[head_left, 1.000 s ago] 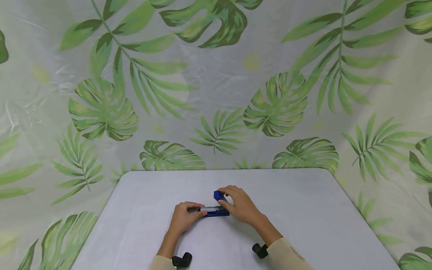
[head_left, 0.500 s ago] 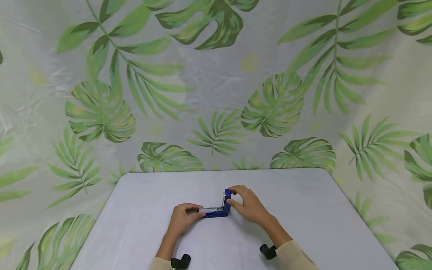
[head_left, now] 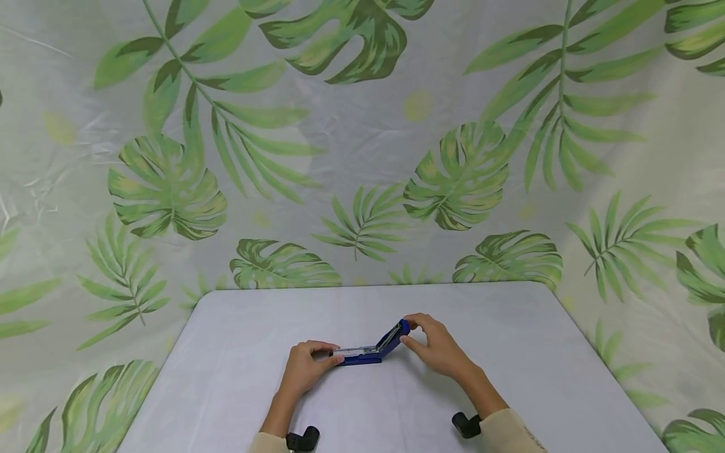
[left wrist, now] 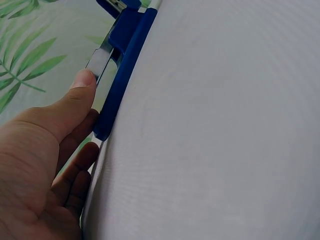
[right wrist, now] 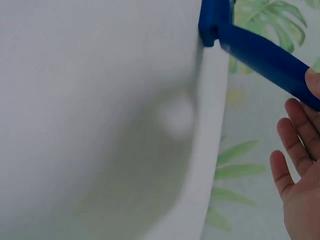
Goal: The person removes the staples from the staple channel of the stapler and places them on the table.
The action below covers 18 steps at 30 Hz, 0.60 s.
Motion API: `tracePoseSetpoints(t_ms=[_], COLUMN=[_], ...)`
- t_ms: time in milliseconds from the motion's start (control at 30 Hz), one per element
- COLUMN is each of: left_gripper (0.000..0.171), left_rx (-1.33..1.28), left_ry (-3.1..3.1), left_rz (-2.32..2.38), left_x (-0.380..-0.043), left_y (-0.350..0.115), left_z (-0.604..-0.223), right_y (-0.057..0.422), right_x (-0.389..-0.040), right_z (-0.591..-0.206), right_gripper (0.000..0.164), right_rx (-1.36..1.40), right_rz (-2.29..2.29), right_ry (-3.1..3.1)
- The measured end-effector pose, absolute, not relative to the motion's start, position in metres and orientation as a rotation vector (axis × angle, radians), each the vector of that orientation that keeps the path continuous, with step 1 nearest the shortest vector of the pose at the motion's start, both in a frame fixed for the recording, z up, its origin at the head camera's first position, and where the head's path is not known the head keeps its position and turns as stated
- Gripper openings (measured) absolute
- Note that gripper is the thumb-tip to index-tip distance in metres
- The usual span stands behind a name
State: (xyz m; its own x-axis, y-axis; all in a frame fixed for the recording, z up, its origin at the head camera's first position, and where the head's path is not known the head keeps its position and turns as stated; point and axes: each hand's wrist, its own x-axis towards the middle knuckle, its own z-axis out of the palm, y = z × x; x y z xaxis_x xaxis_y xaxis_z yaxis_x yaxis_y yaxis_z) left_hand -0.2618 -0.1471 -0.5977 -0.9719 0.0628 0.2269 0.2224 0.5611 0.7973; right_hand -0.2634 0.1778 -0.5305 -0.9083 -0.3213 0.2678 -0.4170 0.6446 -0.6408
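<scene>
Head view: left hand point(head_left: 306, 367) pinches the blue stapler point(head_left: 382, 349) by its lower part point(head_left: 362, 361), right hand point(head_left: 436, 347) its tilted top point(head_left: 393, 338)

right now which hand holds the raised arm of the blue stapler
The right hand, at the tip of the tilted blue arm; the left hand grips the level blue lower half.

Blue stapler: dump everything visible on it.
The stapler is deep blue and looks plastic, with a silvery, metal-looking channel along the base. It is open: the base lies level on the white tabletop, while the cover angles up and away to the right from the hinge end. The left hand grips the end opposite the hinge; the right hand pinches the cover's raised tip. Any staples inside can't be made out.
</scene>
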Motion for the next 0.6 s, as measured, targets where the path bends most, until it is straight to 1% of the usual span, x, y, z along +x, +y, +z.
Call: tracePoseSetpoints(t_ms=[367, 600], left_gripper=[0.024, 0.024], left_rx=[-0.23, -0.23], left_ry=[-2.627, -2.628], left_rz=[-1.377, -1.386], left_x=[-0.262, -0.262], left_y=[-0.146, -0.147], left_z=[-0.599, -0.599], right_y=[0.204, 0.215], right_x=[-0.261, -0.262], right_z=[-0.551, -0.565], right_gripper=[0.046, 0.04], right_rx=[0.586, 0.572], right_rz=[1.091, 0.989], right_ry=[-2.772, -2.808])
